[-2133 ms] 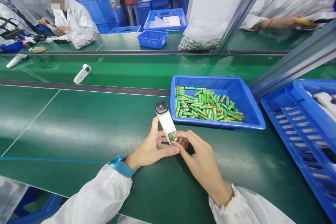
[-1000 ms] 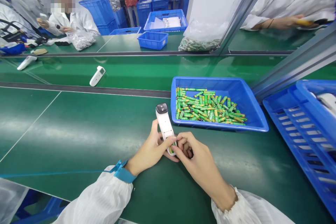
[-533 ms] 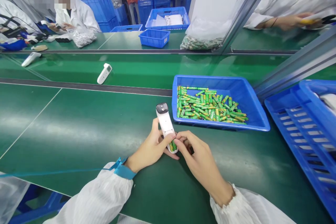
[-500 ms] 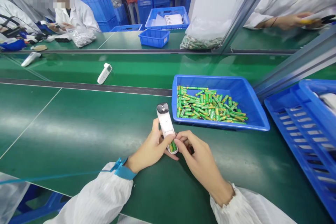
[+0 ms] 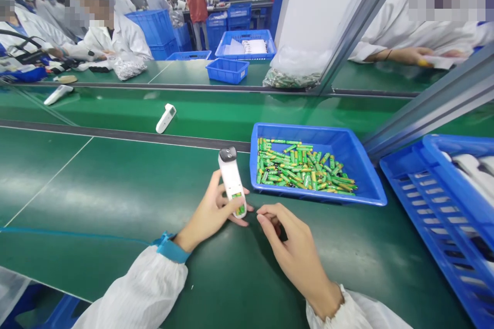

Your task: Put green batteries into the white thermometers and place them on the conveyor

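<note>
From where I stand, no word, brand, number or sign can be read. The green-and-gold batteries (image 5: 309,167) heaped in the blue plastic bin (image 5: 357,157) have small dark marks on their wrappers, too tiny to make out as letters. More of the same cells (image 5: 240,209) show in the opening of the white handheld device (image 5: 230,177) near the bin, and any print on them is equally too small to tell. A second white handheld device (image 5: 164,120), lying on the green belt, has a little dark screen (image 5: 172,110); I cannot read it.
</note>
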Demonstrator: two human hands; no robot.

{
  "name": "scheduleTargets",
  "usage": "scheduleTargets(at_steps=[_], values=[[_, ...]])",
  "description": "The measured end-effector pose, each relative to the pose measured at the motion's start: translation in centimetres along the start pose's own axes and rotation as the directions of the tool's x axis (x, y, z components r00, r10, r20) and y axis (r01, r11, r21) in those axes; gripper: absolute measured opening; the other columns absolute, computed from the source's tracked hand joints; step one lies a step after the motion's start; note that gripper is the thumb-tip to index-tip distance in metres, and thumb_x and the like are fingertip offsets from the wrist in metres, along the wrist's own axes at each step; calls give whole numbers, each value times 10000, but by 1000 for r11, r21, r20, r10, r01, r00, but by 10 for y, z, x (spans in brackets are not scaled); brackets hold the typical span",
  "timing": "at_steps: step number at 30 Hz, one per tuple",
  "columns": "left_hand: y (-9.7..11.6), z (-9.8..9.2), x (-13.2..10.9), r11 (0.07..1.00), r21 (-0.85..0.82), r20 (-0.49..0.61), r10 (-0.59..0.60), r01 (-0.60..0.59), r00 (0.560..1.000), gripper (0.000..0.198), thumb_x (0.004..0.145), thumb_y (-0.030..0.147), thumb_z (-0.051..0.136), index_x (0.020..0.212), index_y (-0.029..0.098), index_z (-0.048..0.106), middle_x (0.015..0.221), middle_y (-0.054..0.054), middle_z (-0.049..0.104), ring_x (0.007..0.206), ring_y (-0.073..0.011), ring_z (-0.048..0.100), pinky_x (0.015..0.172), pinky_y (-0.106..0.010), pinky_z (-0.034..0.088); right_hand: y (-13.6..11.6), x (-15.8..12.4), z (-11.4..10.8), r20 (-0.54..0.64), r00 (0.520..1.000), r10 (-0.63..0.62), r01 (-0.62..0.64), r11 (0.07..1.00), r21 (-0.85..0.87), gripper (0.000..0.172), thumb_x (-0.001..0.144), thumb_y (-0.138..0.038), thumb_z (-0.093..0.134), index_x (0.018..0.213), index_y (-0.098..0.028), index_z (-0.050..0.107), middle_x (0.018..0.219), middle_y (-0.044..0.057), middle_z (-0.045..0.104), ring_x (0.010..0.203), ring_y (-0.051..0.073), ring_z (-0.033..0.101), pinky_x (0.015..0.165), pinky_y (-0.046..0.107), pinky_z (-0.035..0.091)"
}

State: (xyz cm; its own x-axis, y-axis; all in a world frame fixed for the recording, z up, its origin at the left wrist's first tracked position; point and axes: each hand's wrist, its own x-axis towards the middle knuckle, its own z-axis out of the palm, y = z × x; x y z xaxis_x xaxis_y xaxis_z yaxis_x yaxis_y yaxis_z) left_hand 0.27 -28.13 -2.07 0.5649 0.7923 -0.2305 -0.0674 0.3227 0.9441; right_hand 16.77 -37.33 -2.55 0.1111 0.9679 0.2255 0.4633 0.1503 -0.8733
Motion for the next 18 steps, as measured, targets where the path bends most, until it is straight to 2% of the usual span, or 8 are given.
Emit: scheduleTargets(at_steps=[3, 6, 9, 11, 12, 14, 16, 18], values=[[18, -30, 21, 994, 111, -131, 38, -24, 991, 692, 793, 365, 743, 1335, 233, 333, 1119, -134, 649, 1001, -309, 667, 537, -374, 647, 1, 1, -4, -78, 994, -75, 71, 996, -53, 113, 988, -224, 501, 929, -228, 597, 740, -24, 573, 622, 125, 533, 597, 224, 427], [45, -69, 56, 966, 256, -172, 16, 29, 985, 655, 766, 352, 768, 1314, 180, 452, 1172, -156, 662, 1007, -282, 657, 570, -344, 648, 3, 5, -10, -158, 976, -148, 130, 985, -116, 114, 981, -206, 507, 908, -227, 593, 730, -25, 583, 631, 126, 548, 610, 227, 435], [72, -105, 100, 933, 338, -197, -59, 124, 979, 571, 738, 301, 798, 1237, 134, 576, 1065, -138, 704, 946, -254, 675, 664, -358, 651, 7, 13, -26, -300, 921, -250, 175, 951, -257, 95, 963, -211, 537, 905, -224, 611, 770, -5, 636, 709, 150, 601, 696, 255, 457], [84, -120, 129, 922, 363, -220, -53, 132, 974, 432, 749, 285, 791, 1106, 83, 656, 950, -128, 713, 869, -220, 683, 727, -343, 642, 13, 23, -44, -403, 874, -273, 117, 922, -370, 94, 949, -255, 555, 898, -222, 626, 820, 18, 671, 782, 180, 628, 767, 297, 461], [88, -125, 142, 919, 374, -234, -36, 124, 972, 365, 766, 280, 777, 1044, 65, 678, 909, -121, 709, 836, -201, 681, 754, -332, 634, 17, 28, -56, -433, 865, -252, 60, 910, -410, 110, 941, -287, 557, 898, -221, 633, 841, 26, 682, 808, 195, 636, 790, 319, 462], [92, -130, 164, 908, 404, -273, 3, 112, 962, 273, 806, 263, 741, 971, 52, 692, 858, -102, 696, 793, -168, 671, 788, -311, 619, 27, 41, -79, -421, 898, -127, -80, 894, -441, 147, 919, -331, 551, 924, -220, 645, 882, 38, 691, 837, 219, 649, 793, 347, 474], [91, -131, 182, 890, 443, -316, 42, 109, 948, 212, 842, 234, 706, 961, 61, 681, 859, -81, 683, 787, -152, 663, 780, -307, 606, 39, 55, -98, -348, 937, 42, -217, 850, -481, 156, 875, -325, 578, 955, -214, 653, 931, 52, 701, 876, 244, 658, 793, 369, 487], [89, -130, 196, 863, 493, -363, 84, 114, 928, 192, 881, 224, 666, 1012, 84, 655, 932, -69, 675, 821, -150, 662, 757, -315, 595, 50, 69, -108, -242, 954, 178, -285, 793, -539, 165, 839, -283, 607, 973, -205, 665, 980, 68, 711, 939, 264, 657, 831, 385, 487]])
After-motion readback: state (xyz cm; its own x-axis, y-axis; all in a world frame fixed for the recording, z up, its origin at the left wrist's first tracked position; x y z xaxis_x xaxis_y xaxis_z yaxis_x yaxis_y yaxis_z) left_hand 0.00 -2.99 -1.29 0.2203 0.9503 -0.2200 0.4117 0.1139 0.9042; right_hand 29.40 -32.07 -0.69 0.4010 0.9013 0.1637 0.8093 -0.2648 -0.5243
